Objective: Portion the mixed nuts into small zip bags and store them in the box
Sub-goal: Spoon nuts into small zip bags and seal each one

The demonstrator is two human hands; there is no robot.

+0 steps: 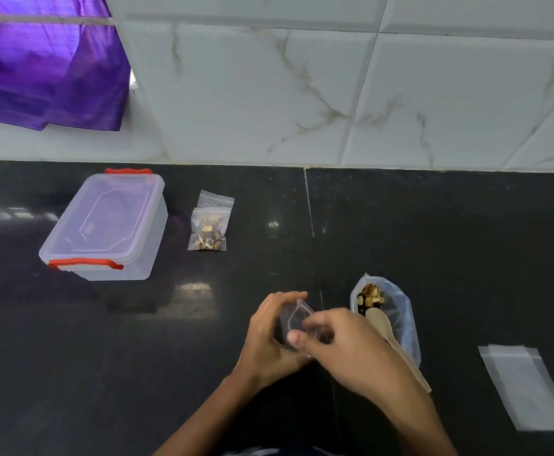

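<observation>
While we look down from the head camera, we see both hands meeting over the dark counter [71, 373], working on one small empty zip bag [293, 319]. The left hand [269, 337] curls round the bag from the left, fingers closed on its side, and the right hand [344, 343] pinches its near edge between thumb and fingers; the bag's mouth gapes open between them.

Just to the right of the hands lies a larger clear bag of mixed nuts [391, 311], open at the top, with a wooden spoon [387, 330] resting in it, bowl among the nuts and handle pointing toward us. Further right, well apart, a flat stack of empty zip bags [529, 386] lies on the counter.

Toward the back left sits the clear plastic box [111, 225] with red clips, its lid on. Beside it on the right lies one filled zip bag [209, 230] holding nuts, overlapping another clear bag behind it. Behind the counter rises a white marbled tile wall [368, 93], and a purple cloth [45, 67] hangs at upper left.
</observation>
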